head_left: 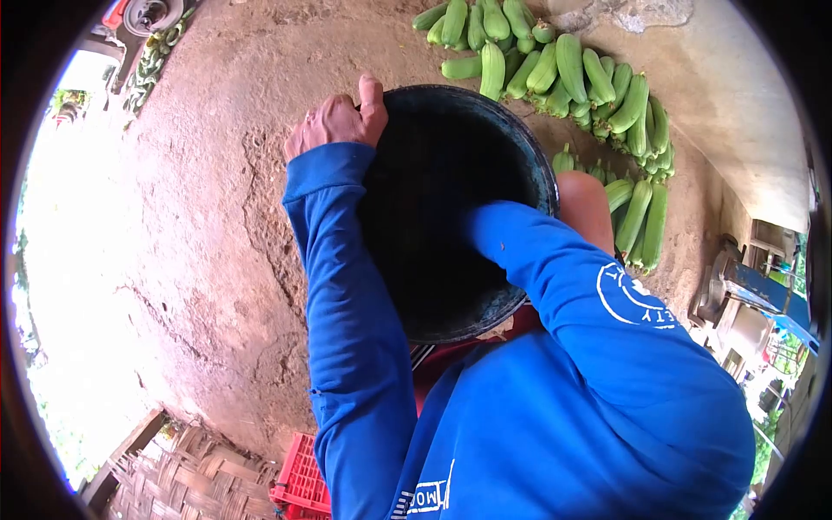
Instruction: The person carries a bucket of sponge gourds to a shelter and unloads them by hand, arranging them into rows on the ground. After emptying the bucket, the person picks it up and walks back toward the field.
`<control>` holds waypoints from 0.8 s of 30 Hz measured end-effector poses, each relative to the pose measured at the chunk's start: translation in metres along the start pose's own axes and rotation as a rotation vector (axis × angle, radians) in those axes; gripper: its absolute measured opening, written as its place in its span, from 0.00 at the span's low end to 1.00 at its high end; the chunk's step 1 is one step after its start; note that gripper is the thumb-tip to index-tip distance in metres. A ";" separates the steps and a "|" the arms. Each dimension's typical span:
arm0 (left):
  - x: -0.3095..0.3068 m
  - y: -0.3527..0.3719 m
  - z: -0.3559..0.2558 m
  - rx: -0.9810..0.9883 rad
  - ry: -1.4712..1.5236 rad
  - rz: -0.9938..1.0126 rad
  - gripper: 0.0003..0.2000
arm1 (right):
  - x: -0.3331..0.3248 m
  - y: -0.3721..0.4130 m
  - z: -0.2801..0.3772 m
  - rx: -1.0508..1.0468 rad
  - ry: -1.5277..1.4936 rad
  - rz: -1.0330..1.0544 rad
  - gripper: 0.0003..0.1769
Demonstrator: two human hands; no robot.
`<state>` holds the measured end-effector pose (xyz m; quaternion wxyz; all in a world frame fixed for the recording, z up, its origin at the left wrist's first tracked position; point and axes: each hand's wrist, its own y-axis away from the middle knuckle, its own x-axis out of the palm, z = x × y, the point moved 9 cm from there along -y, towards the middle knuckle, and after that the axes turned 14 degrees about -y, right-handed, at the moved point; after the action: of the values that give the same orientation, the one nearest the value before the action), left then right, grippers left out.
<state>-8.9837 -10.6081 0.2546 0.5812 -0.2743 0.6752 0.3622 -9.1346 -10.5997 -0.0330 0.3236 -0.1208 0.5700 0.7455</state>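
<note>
A dark, round tub [544, 165] with a worn bluish rim stands in front of me, tilted so that its opening faces me. My left hand [340, 120] grips the tub's left rim, with the thumb up along the edge and the other fingers folded on the outer side. My right forearm, in a blue sleeve [511, 236], reaches down into the tub. Deep shadow hides the right hand and whatever lies inside.
Many green, elongated squash-like vegetables [569, 68] lie in piles on the brown ground [199, 173] beyond and right of the tub. A red plastic crate [303, 475] and woven bamboo matting [191, 472] are at lower left. A pale wall [737, 104] rises at right.
</note>
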 end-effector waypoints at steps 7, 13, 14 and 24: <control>0.000 0.000 -0.002 0.015 0.015 -0.019 0.36 | 0.007 0.002 -0.002 -0.030 -0.018 -0.019 0.31; 0.001 -0.001 -0.004 -0.013 -0.010 -0.052 0.34 | 0.005 0.000 0.000 -0.058 -0.037 -0.042 0.32; 0.009 -0.003 -0.002 -0.024 0.007 -0.028 0.34 | 0.005 -0.001 0.001 -0.058 -0.046 -0.043 0.32; -0.003 0.005 -0.006 0.000 -0.020 -0.047 0.34 | 0.005 -0.008 0.009 -0.109 -0.064 -0.056 0.33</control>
<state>-8.9901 -10.6100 0.2584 0.5962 -0.2865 0.6627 0.3513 -9.1314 -10.5889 -0.0393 0.3553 -0.1304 0.5142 0.7696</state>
